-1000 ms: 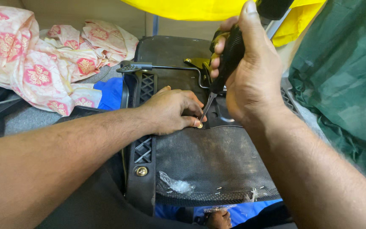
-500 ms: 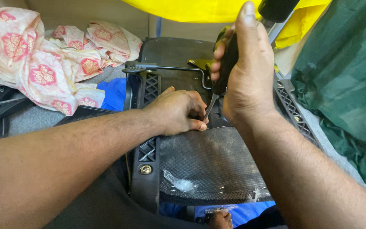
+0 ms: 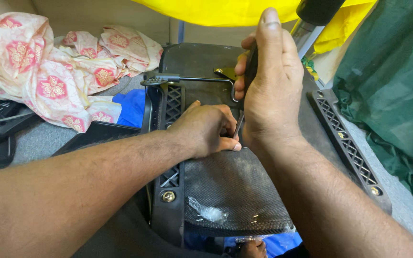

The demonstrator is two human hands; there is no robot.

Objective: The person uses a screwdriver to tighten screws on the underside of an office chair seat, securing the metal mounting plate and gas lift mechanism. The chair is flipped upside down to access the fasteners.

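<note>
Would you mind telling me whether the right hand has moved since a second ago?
Yes. The right hand with the screwdriver has shifted slightly left, nearer the bent metal lever; its tip remains by the left hand.

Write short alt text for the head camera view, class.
The right hand grips a screwdriver upright over the black underside of a chair seat, while the left hand steadies its tip. Floral cloth lies at left.

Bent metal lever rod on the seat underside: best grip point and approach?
Grip the lever rod on its bare straight run, between the ribbed paddle tip at its left end and the downward bend at its right. Come from above, fingers wrapping across it: it lies flat and crosswise on the black seat base, and the right hand crowds the bent end.
</note>
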